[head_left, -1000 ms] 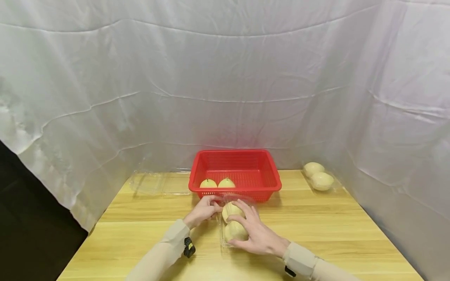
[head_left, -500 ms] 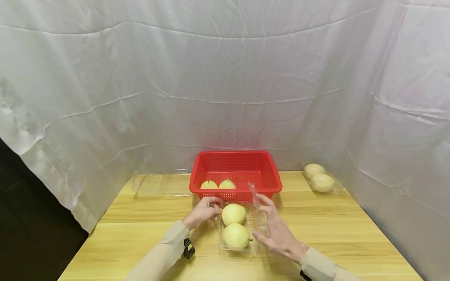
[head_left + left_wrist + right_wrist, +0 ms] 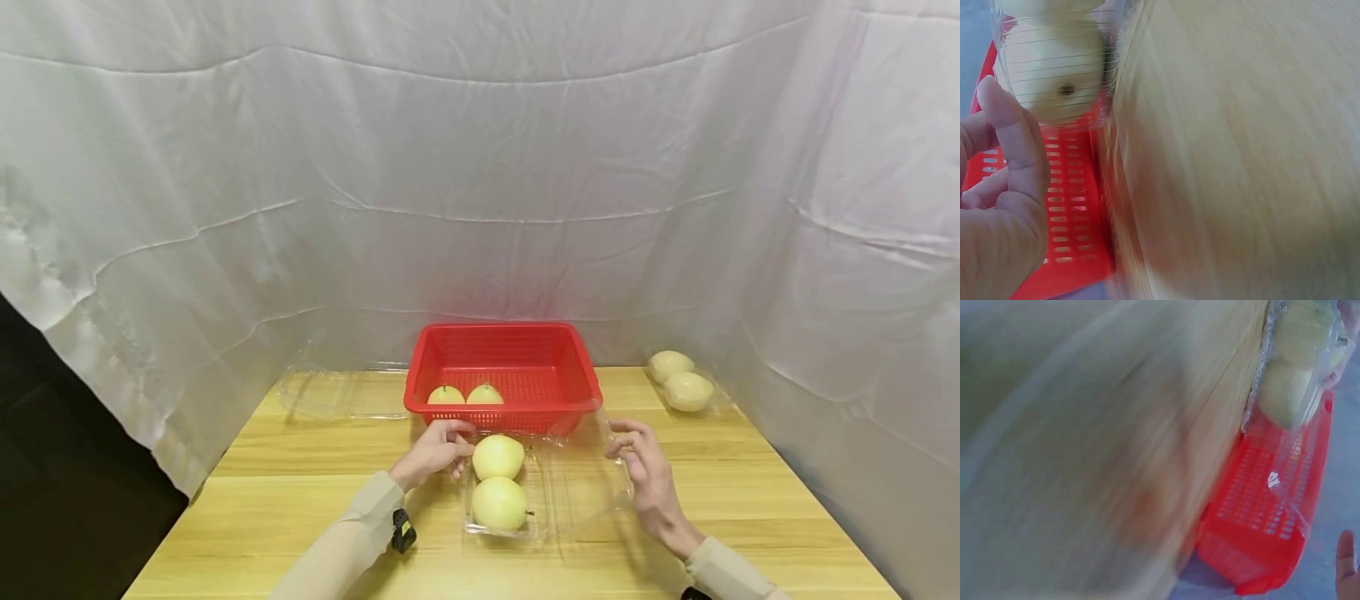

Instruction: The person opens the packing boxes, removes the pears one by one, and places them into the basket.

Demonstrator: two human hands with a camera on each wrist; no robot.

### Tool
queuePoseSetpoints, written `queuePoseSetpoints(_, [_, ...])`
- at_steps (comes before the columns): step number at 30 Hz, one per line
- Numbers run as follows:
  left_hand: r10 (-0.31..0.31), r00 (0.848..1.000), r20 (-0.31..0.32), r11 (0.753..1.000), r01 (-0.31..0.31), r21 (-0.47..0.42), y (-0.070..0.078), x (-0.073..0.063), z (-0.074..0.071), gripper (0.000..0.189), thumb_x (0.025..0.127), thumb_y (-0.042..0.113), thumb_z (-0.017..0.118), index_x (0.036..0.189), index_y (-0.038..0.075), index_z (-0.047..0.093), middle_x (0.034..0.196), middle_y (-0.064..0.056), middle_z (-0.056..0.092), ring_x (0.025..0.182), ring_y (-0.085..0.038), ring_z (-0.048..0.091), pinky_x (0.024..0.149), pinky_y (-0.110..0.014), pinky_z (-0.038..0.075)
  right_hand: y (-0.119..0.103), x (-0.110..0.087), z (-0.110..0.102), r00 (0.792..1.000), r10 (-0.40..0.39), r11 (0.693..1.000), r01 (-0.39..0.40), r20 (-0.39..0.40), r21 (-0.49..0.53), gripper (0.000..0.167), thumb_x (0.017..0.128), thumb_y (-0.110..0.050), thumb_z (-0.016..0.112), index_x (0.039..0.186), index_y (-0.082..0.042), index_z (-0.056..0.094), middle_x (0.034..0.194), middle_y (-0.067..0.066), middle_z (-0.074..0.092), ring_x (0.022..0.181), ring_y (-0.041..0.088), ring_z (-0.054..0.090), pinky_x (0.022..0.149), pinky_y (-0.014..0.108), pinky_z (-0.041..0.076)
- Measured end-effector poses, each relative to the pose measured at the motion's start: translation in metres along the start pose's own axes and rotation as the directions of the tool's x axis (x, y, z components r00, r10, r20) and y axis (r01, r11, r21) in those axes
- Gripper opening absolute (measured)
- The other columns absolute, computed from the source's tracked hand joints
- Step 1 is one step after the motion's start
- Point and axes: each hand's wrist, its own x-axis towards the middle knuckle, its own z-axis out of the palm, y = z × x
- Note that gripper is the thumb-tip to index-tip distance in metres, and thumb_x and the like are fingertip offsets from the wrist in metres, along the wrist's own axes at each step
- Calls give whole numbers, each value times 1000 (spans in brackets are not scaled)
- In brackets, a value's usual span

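Head view. My left hand is at the left edge of a clear plastic box, fingers bent, thumb tip against or just beside the wall; whether I pinch it, I cannot tell. The box sits on the wooden table between my hands, just in front of a red basket. In it, one in front of the other, lie a near pear and a far pear, stems to the right. The lid is swung out to the right. My right hand is at its outer edge, fingers loosely bent; touching or clamped on the plastic, cannot tell.

Two pears sit in the basket's near left part. Far left: another clear container, open. Far right: two pears in clear packaging. Pale curtain behind.

Left wrist view. My thumb points up beside the box's ribbed end wall, the other fingers partly behind it. A pear's dark-spotted end shows through the ribs. Basket beyond.

Right wrist view. Table blurred. Box with its pears upper right, the lid's sheet glinting across the basket. Only one digit of mine shows, at the lower right edge; grip not readable here.
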Motion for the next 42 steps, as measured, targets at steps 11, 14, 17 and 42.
queuePoseSetpoints(11, [-11,1000,-1,999,11,-34,1,-1,2,45,91,-2,59,133,-10,48,79,-6,59,50,-9,53,47,-22,46,24,4,-14,917,399,907,-393,-9,150,28,102,-7,47,84,6,64,100,13,59,80,10,66,66,33,60])
queuePoseSetpoints(14, [-15,1000,-15,999,15,-39,2,-1,3,45,91,-2,59,134,-10,47,80,-7,59,51,-9,53,48,-22,47,35,6,-18,840,542,832,-542,30,120,28,102,-16,53,89,4,67,101,12,63,75,13,69,67,33,60])
queuePoseSetpoints(17, [-19,999,-33,999,17,-40,2,0,5,45,92,-2,59,135,-10,46,80,-8,59,51,-9,54,48,-22,48,46,8,-21,773,629,768,-634,84,88,29,101,-20,53,99,6,67,104,16,65,80,12,69,71,32,60])
queuePoseSetpoints(42, [214,943,-254,844,-48,535,18,-3,10,24,88,13,70,109,1,70,74,-3,68,59,-9,60,57,-27,49,64,18,-21,685,664,745,-642,299,-181,34,98,-28,59,116,0,65,115,19,67,98,24,64,71,31,56])
